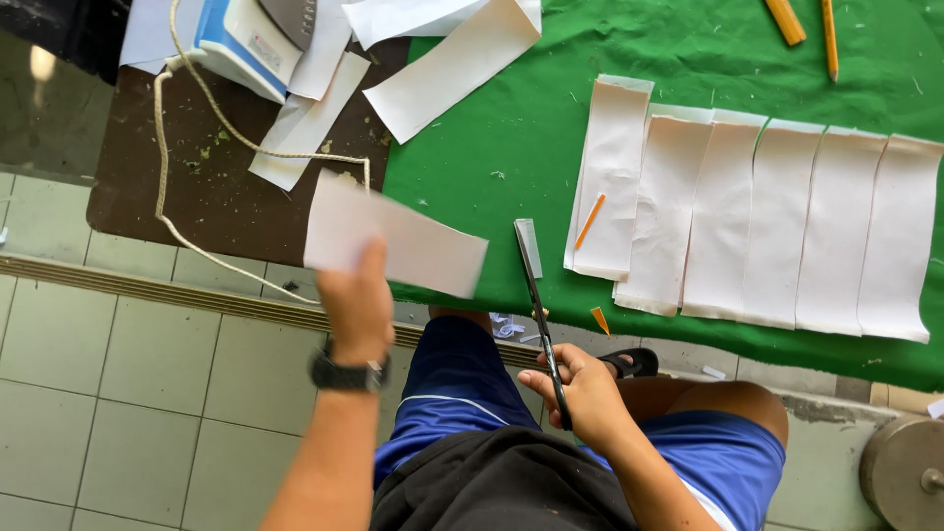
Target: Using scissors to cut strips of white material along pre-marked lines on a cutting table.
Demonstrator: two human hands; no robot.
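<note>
My left hand point(356, 303), with a black wristwatch, holds up a white rectangular strip of fabric point(393, 236) over the table's near edge. A pair of scissors point(536, 295) is gripped by its handles in my right hand point(582, 393), blades closed and pointing away over the green cloth point(511, 138). Several similar white strips point(767, 221) lie side by side on the green cloth to the right, with a small orange pencil point(590, 219) on the leftmost one.
A white and blue iron point(246, 39) with a beige cord point(197, 108) sits at the far left on the dark brown table point(206, 187), among loose white strips. Two wooden pencils point(806, 25) lie at the far right. A grey round metal object point(900, 472) is at lower right.
</note>
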